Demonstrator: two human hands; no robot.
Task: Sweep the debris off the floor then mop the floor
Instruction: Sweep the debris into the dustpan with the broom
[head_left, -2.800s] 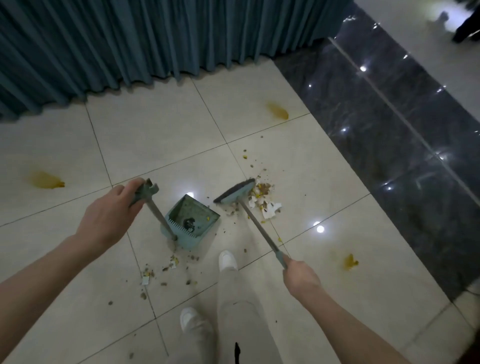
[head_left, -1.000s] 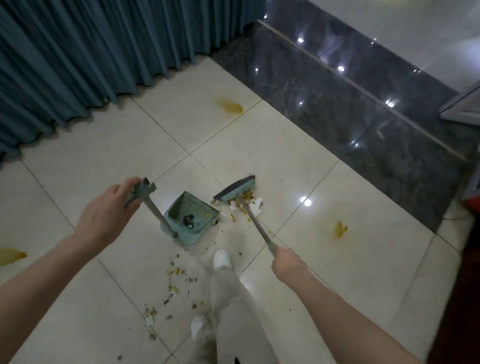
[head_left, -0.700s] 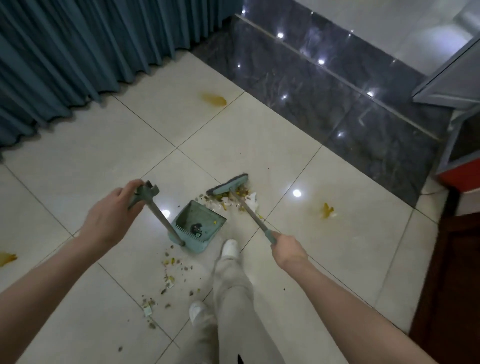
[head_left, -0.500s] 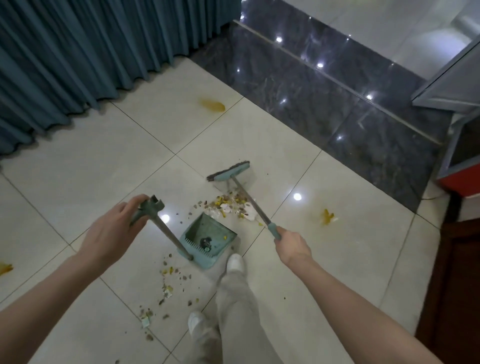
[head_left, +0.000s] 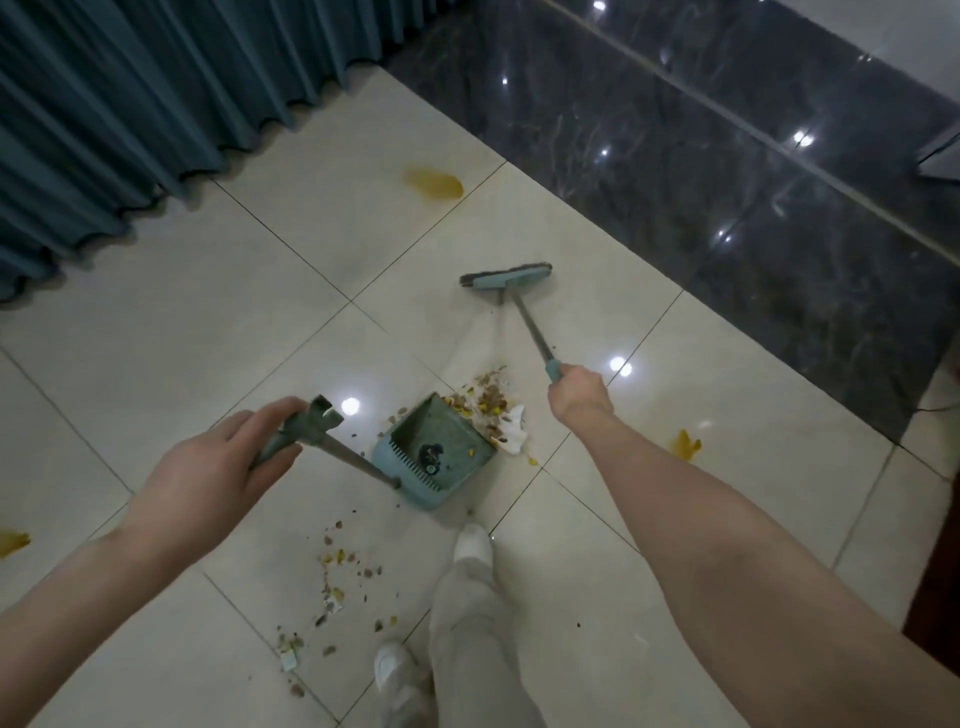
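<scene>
My left hand (head_left: 218, 467) grips the top of the long handle of a teal dustpan (head_left: 434, 453), which stands on the pale tiles with a few bits inside. A pile of debris (head_left: 491, 410), brown and yellow crumbs plus white scraps, lies against the pan's far right lip. My right hand (head_left: 579, 396) holds the handle end of a teal broom; the broom head (head_left: 506, 275) is lifted well beyond the pile. A second scatter of crumbs (head_left: 337, 582) lies behind the pan, near my feet.
Yellow stains mark the tiles at far centre (head_left: 435, 182), right (head_left: 684, 444) and left edge (head_left: 13, 543). A teal curtain (head_left: 156, 88) hangs along the far left. A dark glossy marble strip (head_left: 727, 171) runs across the right. My legs and white shoes (head_left: 470, 551) stand below the pan.
The broom head has swung away from the debris, out past the pile. The dustpan has shifted closer to the pile, whose edge now touches its lip. The view has turned.
</scene>
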